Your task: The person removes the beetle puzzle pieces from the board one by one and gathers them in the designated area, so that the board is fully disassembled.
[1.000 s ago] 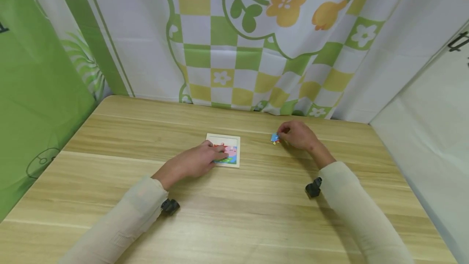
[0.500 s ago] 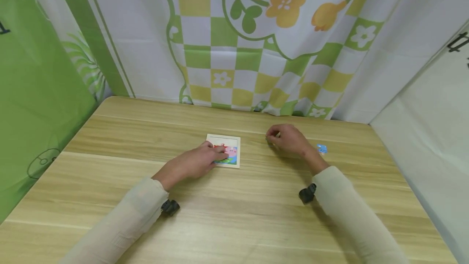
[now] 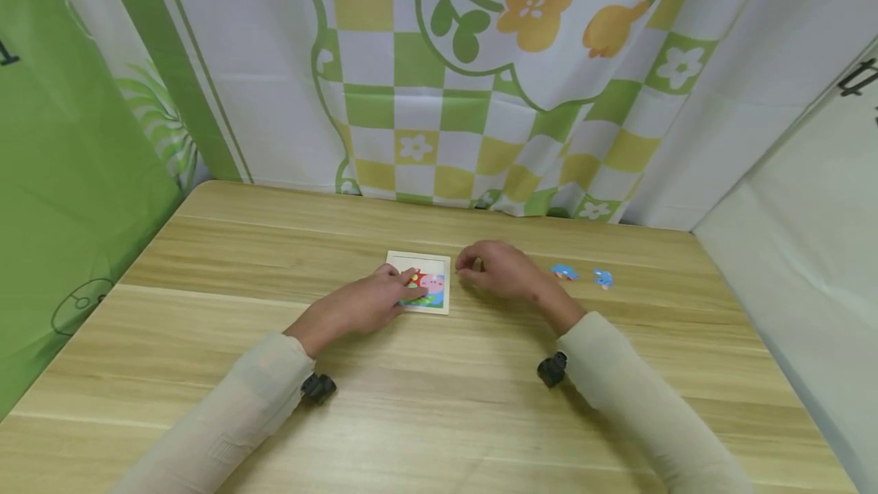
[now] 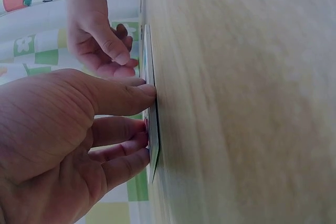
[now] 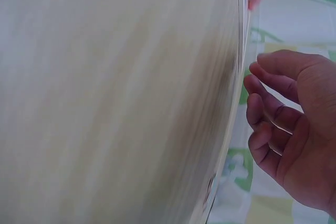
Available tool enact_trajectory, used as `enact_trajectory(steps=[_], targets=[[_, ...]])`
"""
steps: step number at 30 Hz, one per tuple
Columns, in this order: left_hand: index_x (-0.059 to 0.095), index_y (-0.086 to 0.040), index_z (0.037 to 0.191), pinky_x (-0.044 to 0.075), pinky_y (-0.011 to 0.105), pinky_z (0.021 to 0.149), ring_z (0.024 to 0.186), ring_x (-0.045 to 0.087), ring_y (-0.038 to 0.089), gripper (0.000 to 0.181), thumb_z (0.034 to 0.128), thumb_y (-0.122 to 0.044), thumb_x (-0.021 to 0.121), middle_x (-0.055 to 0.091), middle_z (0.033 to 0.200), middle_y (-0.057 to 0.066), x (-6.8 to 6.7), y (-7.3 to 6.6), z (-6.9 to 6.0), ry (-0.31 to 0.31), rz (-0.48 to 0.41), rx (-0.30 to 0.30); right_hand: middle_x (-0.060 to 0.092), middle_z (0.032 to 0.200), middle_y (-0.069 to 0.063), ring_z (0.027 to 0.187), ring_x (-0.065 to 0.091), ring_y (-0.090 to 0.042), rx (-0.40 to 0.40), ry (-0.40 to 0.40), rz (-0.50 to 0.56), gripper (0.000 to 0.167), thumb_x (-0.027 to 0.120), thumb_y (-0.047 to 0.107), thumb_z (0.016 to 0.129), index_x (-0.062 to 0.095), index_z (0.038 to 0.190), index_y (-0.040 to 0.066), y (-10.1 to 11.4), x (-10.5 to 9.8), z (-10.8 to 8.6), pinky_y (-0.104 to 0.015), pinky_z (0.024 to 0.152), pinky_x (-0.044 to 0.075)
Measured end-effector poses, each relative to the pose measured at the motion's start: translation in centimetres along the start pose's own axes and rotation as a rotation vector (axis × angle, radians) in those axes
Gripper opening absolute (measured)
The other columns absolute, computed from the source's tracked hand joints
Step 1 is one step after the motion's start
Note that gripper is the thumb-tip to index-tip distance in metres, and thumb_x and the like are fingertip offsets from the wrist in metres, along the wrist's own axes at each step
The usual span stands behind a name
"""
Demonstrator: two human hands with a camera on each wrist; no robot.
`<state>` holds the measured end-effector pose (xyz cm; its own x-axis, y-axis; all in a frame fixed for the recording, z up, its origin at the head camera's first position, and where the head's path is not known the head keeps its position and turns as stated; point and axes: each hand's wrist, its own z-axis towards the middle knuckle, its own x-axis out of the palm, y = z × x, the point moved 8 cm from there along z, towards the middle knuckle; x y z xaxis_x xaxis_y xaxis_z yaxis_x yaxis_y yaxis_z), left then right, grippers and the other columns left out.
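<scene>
A jigsaw tray (image 3: 446, 303) lies flat on the table, with a pink cartoon figure partly assembled in it. My left hand (image 3: 363, 299) rests over its left side, with extended fingers on the picture. In the left wrist view, the left thumb (image 4: 139, 94) touches the tray's edge. Just right of the tray hovers my right hand (image 3: 504, 269), its thumb and index finger brought together on a small puzzle piece (image 3: 458, 271), nearly all hidden by the fingertips. Behind this hand, two blue puzzle pieces (image 3: 565, 271) lie loose on the wood.
The wood-grain table (image 3: 439, 418) extends around both hands. A green, yellow and white checked curtain (image 3: 466, 120) hangs along its back edge. A green cloth (image 3: 62, 174) closes the left side and a pale cloth (image 3: 816, 250) the right.
My right hand has carried the piece leftwards from the loose pieces to the tray's right edge, uncovering the two blue pieces. The left hand has stayed on the tray.
</scene>
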<state>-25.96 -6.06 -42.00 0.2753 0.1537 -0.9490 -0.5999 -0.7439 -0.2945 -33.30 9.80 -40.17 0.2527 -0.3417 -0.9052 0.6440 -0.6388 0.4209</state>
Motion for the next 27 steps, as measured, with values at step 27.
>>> enact_trajectory(steps=[27], targets=[[0.054,-0.014,0.153,0.052,0.044,0.099,0.13,0.048,0.033,0.049,0.105,-0.004,0.058,0.036,0.162,0.024,0.0,0.2,0.0,0.012,-0.023,-0.026,0.066,0.109,-0.003,0.094,0.063,-0.019,0.019,0.134,-0.165,0.035,0.079,0.035,0.092,0.075,0.119,0.011,3.0,2.0,1.0,-0.039,0.086,0.055]])
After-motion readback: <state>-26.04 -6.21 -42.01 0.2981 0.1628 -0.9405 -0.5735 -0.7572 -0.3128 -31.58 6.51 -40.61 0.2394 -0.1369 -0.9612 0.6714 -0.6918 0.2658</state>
